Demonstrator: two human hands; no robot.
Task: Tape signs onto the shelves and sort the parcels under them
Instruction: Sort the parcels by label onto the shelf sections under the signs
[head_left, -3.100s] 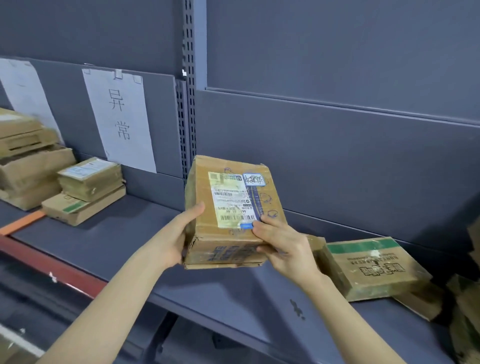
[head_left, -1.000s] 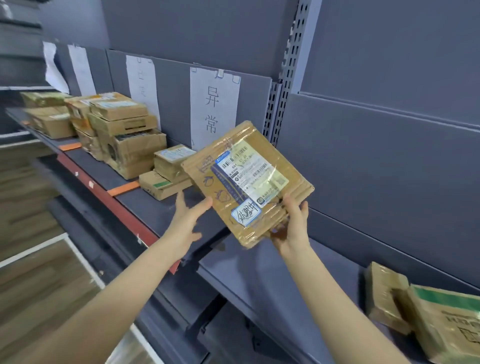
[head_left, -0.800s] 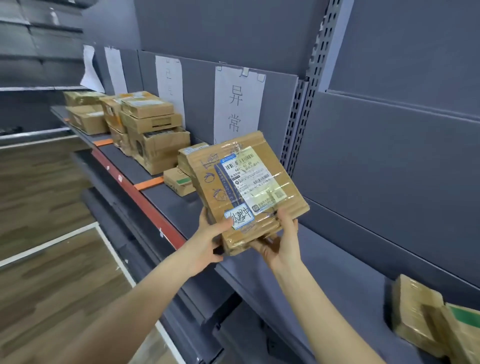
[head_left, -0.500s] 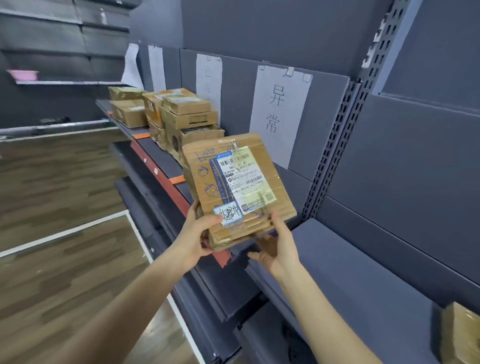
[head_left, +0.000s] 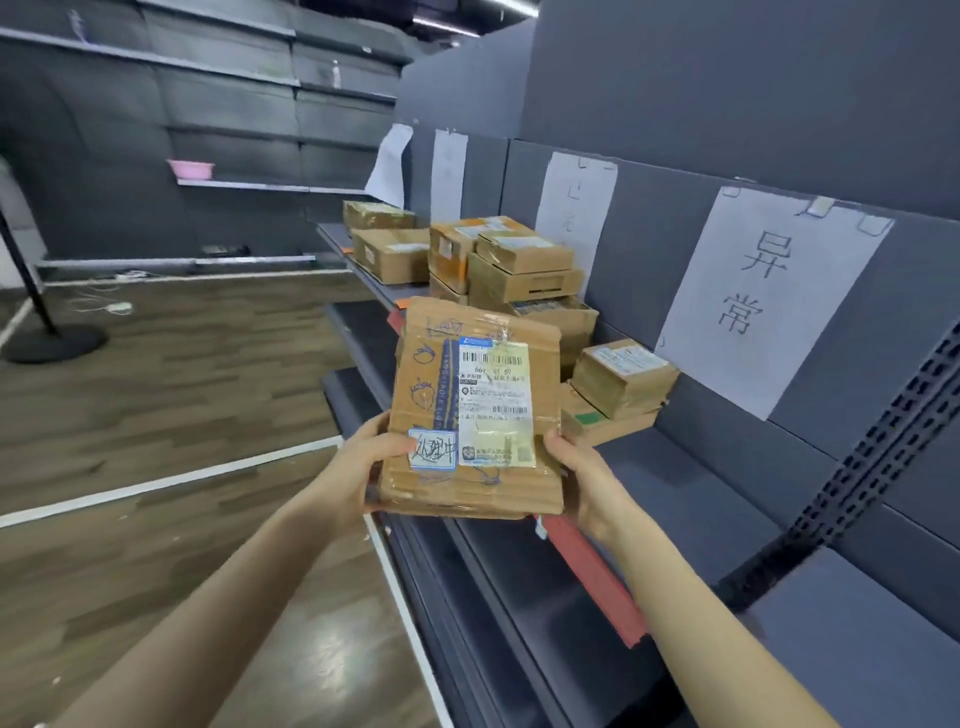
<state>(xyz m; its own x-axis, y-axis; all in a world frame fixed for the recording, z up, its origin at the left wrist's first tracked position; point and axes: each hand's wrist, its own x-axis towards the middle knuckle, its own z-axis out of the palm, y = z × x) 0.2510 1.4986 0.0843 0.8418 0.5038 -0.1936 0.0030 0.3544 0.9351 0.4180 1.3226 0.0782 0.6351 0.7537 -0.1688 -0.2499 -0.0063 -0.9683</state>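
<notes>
Two hands, both mine, hold one cardboard parcel in the head view, above the front edge of the shelf and touching nothing else. My left hand grips the lower left corner, thumb on the face beside a handwritten sticker. My right hand grips the lower right corner.

Risks, as I judge them:
- Both grips sit low, so the tall parcel may tip away from me or slide on its glossy tape.
- The parcel may end up under the wrong sign. Only the nearest sign faces me clearly, while the farther sign is seen at a slant.
- Setting it on the tall stack may topple those boxes. The two small parcels below the nearest sign look steadier.

Hidden or unclear: my fingers behind and beneath the parcel, its back and underside, the small print on its shipping label, the writing on the farther signs, and the shelf beyond the right edge of the view.
</notes>
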